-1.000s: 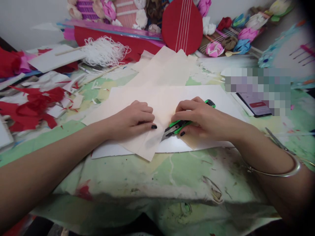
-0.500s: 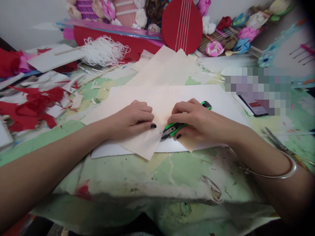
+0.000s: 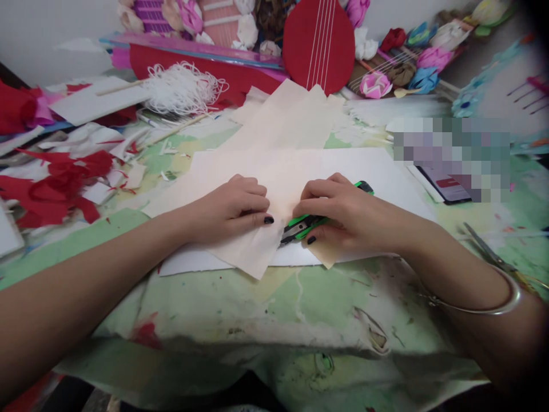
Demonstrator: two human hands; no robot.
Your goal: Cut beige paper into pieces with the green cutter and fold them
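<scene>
My right hand is closed around a green and black utility knife, tilted so its front end points left and down. The knife's tip meets the edge of a cream sheet of paper. On that paper, left of the knife, my left hand presses down with curled fingers, thumb toward the blade. A small cream piece lies beneath my right hand. Under everything is a white board. More cream sheets stretch away behind my hands.
Scissors lie beside my right forearm, with a phone beyond. At left are red scraps and a heap of white string. A red stringed shape leans at the back. Green stained cloth covers the table.
The knife in my right hand has slid very slightly toward me along the paper's edge. My left hand stays almost still on the paper.
</scene>
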